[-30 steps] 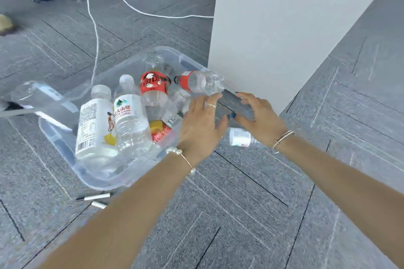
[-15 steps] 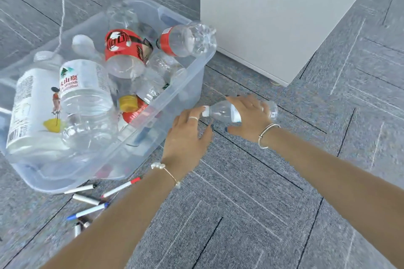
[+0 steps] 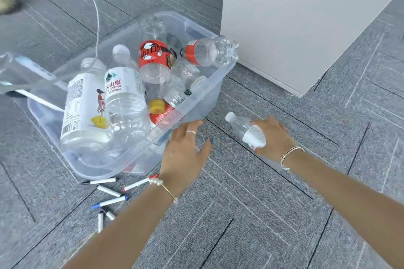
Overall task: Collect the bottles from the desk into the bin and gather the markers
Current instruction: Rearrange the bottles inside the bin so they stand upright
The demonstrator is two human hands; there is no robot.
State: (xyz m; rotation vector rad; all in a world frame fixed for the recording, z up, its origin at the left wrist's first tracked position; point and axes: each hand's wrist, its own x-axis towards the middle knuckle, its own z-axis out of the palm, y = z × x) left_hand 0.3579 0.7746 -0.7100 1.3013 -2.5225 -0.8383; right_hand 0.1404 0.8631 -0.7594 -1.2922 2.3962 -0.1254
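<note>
— Holding anything, the right hand [image 3: 276, 137]?

— Yes. Its fingers are curled round a small clear bottle [image 3: 246, 129] with a white cap and a white label. The bottle lies slanted, cap toward the bin, just above the grey carpet floor [image 3: 251, 214], near the bin's right corner but apart from it.

— And the left hand [image 3: 185, 153]?

— Released, fingers spread and nearly straight, gripping nothing. It hovers over the carpet with its fingertips at the near wall of the bin; I cannot tell whether they touch it.

— What is in the bin [image 3: 140, 153]?

— It is a clear plastic tub standing on the floor, full of empty bottles: a tall one with a white label [image 3: 80, 102] on the left, a clear water bottle [image 3: 123, 96] just beside it, one with a red wrap [image 3: 154, 57] behind, and another with a red label [image 3: 207, 52] lying across the far right rim.

— The markers?

— Scattered on the carpet just in front of the bin's near corner: a black-tipped marker [image 3: 99, 181], a red-tipped marker [image 3: 138, 183], a blue-capped marker [image 3: 110, 201] and a few more near the left forearm.

— Anything else?

— A white cabinet [image 3: 295, 17] stands behind the bin, and a white cable [image 3: 96, 17] runs across the floor.
</note>
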